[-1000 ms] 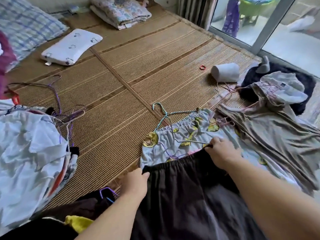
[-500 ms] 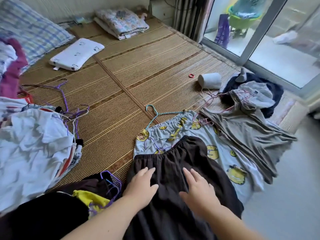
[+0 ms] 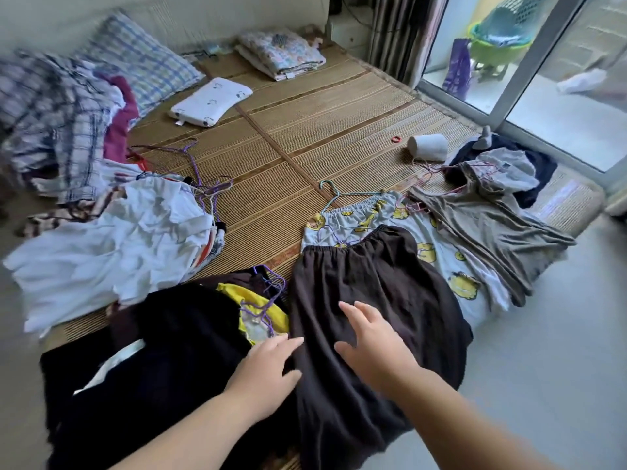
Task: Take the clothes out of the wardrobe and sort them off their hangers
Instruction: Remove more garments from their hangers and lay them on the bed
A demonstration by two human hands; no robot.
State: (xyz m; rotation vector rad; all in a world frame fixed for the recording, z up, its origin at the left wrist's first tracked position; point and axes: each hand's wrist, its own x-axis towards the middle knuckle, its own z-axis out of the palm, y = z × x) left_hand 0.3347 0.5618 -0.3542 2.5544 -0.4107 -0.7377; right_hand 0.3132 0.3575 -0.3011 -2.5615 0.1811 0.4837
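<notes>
Dark brown elastic-waisted skirt point(image 3: 373, 300) lies sorted under our left hand point(image 3: 268, 371) and right hand point(image 3: 373, 347), fingers loose, empty. Next we likely need to free the purple wire hanger point(image 3: 269, 298) beside it.

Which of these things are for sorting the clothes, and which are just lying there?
For the job: dark brown garment, yellow-print bottoms, grey top, white clothes pile, teal hanger, purple hangers.
Just lying about: white roll, red ring, small white pillow, folded quilt, checked pillow.

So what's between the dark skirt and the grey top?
Head view: the pale duck-print shorts fill that gap; dark skirt and grey top each overlap an edge.
</notes>
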